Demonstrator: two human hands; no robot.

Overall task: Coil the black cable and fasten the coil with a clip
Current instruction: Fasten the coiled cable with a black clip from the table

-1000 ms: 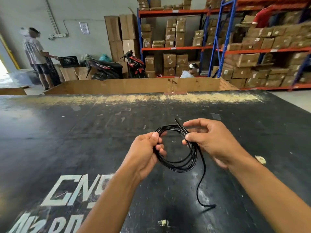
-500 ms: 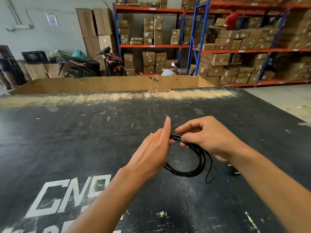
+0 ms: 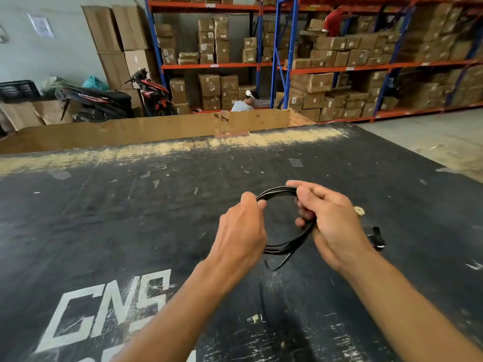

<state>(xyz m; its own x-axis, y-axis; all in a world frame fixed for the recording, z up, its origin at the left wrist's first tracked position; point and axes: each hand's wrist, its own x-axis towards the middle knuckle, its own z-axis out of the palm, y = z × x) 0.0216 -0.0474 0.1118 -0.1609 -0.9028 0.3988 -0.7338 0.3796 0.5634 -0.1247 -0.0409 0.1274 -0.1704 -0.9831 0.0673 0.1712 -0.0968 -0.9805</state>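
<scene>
The black cable point(image 3: 281, 191) is wound into a round coil of several loops, held just above the black table top point(image 3: 130, 218). My right hand point(image 3: 330, 223) grips the coil's right side, fingers wrapped around the strands. My left hand point(image 3: 241, 231) pinches the coil's left side between thumb and fingers. A short loose cable end point(image 3: 281, 263) hangs below the coil. A small black clip point(image 3: 376, 237) lies on the table just right of my right wrist, partly hidden by it.
A small pale scrap point(image 3: 359, 210) lies beside my right hand. A cardboard wall point(image 3: 130, 131) runs along the table's far edge. Behind it a seated person point(image 3: 244, 103), parked motorbikes point(image 3: 104, 100) and shelves of boxes point(image 3: 339, 61). White lettering point(image 3: 109, 307) marks the near table.
My left hand, open with a finger stretched out half a second ago, has closed on the coil's left side. The long hanging tail is now a short end. The view has swung left.
</scene>
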